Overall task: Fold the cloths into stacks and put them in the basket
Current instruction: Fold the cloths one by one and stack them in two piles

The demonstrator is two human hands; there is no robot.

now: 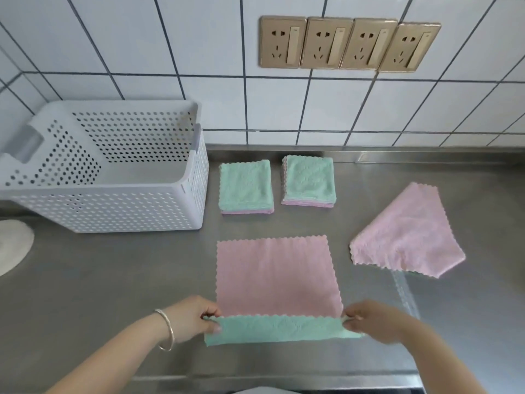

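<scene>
The step in hand is a fold of the spread cloth (277, 275), which lies flat on the steel table (113, 280) with its pink face up; its near edge has been turned over so that a green strip of the underside shows between the two hands. The left hand (193, 318) pinches the near left corner, its fingers (211, 327) curled round the hem with the thumb on top, and the right hand (369, 319) pinches the near right corner in the same manner, so both grips are closed on cloth and neither is spread. Judging from this, the next move calls for both corners to be carried away from the body together, level with one another, and laid on the far corners beyond the fingers so the edges match. Farther beyond the fingers sit two folded stacks (246, 187), green on top with pink below, side by side and apart from the spread cloth. Off to the right of the right hand's fingers lies a loose pink cloth (409, 234), unfolded and askew. The basket (108, 206) stands beyond and left of the left hand's fingers, close beside the nearer stack, with nothing visible inside, so the putting-away is not yet begun.
</scene>
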